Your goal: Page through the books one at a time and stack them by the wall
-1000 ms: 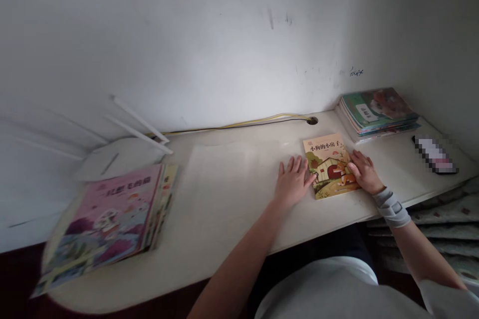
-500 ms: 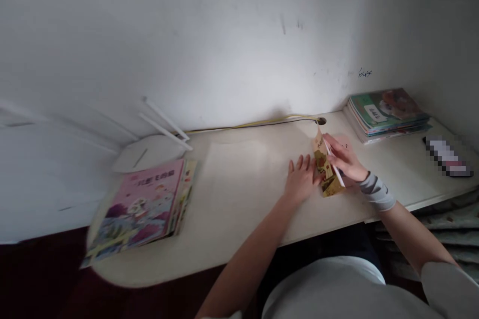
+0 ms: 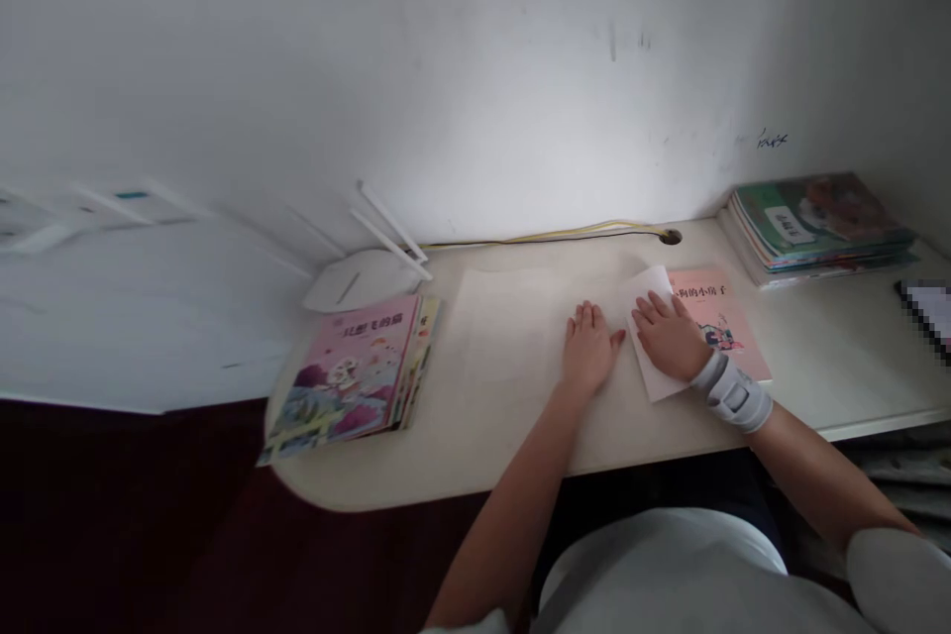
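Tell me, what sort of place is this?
Probably a study corner, perhaps in a home: stacks of illustrated books lie on a pale desk, with an open booklet under the right hand and what looks like a white router by the wall.

Right of the frame's centre, the right hand (image 3: 670,337) lay on the open white leaf (image 3: 660,388) of a pink-paged paperback book (image 3: 743,347), the left hand (image 3: 590,349) flat on the cream tabletop (image 3: 461,446).

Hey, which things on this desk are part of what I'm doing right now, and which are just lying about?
In use:
opened book
right hand, resting on it
left hand, beside it

Lying about:
pink-topped book pile
green-topped book stack
phone
white device with antennas
cables
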`<control>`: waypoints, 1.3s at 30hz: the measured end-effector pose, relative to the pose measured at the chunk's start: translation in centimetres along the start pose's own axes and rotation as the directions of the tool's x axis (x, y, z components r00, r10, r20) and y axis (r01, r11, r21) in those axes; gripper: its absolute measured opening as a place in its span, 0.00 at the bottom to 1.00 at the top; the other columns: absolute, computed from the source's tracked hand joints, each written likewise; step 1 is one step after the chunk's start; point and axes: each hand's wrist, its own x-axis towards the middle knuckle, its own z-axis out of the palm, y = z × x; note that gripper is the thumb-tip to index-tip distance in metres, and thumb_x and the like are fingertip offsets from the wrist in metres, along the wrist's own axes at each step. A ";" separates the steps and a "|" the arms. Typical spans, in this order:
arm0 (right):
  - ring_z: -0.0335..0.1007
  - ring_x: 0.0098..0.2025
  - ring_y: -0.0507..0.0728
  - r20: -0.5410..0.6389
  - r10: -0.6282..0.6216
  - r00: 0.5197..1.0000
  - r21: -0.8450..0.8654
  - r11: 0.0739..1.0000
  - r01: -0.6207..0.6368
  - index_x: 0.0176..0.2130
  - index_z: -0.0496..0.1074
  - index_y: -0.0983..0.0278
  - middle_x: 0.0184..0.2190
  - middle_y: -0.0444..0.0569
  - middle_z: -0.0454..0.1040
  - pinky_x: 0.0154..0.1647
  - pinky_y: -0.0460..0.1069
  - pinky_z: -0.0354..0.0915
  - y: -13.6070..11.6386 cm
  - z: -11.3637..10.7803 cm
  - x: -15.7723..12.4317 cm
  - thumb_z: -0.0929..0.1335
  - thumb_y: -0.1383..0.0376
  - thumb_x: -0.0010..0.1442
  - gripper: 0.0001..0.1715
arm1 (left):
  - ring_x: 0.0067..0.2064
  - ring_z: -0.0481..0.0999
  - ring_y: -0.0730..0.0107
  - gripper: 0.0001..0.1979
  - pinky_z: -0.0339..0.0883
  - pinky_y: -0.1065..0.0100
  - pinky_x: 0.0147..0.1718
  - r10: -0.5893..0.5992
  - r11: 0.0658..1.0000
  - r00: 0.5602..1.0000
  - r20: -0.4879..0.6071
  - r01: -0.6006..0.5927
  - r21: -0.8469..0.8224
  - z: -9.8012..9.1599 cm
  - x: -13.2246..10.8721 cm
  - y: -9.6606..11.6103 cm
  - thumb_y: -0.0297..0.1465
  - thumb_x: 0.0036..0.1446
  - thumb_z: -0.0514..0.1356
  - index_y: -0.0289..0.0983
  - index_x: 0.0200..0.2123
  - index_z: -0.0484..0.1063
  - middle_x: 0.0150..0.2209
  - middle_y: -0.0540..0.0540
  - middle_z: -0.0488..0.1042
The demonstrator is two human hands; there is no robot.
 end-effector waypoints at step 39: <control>0.46 0.63 0.70 0.001 -0.169 0.986 -0.004 0.986 0.169 0.57 0.63 0.69 0.59 0.63 0.58 0.58 0.65 0.49 -0.7 -0.9 -3.7 0.65 0.51 0.56 0.35 | 0.66 0.43 0.54 0.37 0.39 0.55 0.61 0.023 0.994 0.999 0.045 -0.018 -0.105 0.0 -0.6 -0.1 0.48 0.61 0.34 0.26 0.63 0.46 0.65 0.33 0.46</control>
